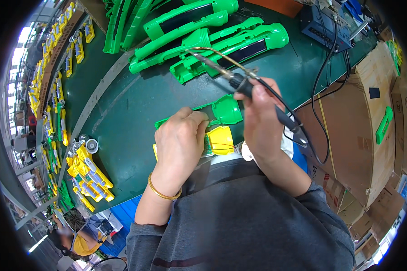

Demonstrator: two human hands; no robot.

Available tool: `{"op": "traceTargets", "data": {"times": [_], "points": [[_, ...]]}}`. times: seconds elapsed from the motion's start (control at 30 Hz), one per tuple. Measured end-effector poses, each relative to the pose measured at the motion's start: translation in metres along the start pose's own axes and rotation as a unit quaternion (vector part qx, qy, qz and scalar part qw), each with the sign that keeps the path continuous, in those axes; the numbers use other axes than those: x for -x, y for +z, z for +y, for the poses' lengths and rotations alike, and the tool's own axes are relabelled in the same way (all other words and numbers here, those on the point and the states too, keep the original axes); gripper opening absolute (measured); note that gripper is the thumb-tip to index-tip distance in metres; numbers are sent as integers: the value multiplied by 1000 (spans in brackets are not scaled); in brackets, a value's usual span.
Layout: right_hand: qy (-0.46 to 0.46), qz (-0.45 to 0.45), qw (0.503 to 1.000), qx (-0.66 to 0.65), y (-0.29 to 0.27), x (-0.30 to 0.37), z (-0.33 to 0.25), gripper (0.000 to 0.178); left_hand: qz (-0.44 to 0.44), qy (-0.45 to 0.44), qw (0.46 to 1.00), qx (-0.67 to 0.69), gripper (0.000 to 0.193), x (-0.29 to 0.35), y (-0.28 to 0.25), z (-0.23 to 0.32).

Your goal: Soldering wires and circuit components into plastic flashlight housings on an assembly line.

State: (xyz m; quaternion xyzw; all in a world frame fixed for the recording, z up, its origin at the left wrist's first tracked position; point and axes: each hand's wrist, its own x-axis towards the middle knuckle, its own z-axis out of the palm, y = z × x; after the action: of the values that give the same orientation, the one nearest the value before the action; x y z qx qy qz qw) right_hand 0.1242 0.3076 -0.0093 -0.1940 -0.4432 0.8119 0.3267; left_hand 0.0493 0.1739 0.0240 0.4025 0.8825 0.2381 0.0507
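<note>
My right hand [263,122] grips a soldering iron [242,85] with a thin brass-coloured tube running alongside its shaft. The iron's tip points up and left, over the green shells. My left hand [178,140] is closed, its thumb and fingertips pressed together at a green flashlight-shaped housing half [227,110]. Whatever those fingertips pinch is hidden. Below the green half lies a yellow plastic part [220,141] with thin red wires and a bit of green circuit board, partly under my left hand. A round, pale reflector-like piece [247,152] sits beside my right wrist.
Several green housing halves [230,49] are piled at the far side of the dark green table [117,135]. Yellow assemblies [90,174] lie to the left. A blue-grey soldering station [323,29] with black cables stands far right, above cardboard boxes [343,140]. Another person [83,241] sits lower left.
</note>
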Motion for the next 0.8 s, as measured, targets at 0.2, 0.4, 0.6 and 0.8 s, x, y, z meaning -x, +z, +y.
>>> {"op": "traceTargets", "data": {"times": [0.2, 0.4, 0.6, 0.8], "points": [[-27, 55, 997, -43, -13, -1, -18, 21, -23, -17, 999, 36, 4, 3, -2, -6], [-13, 57, 998, -39, -12, 0, -14, 21, -38, -34, 993, 104, 8, 8, -10, -8], [25, -44, 995, -87, -6, 10, 17, 20, 4, -58, 985, 164, 11, 11, -4, -16], [18, -108, 983, -150, 5, 16, 27, 18, 61, -133, 961, 236, 10, 22, -1, -26]]}}
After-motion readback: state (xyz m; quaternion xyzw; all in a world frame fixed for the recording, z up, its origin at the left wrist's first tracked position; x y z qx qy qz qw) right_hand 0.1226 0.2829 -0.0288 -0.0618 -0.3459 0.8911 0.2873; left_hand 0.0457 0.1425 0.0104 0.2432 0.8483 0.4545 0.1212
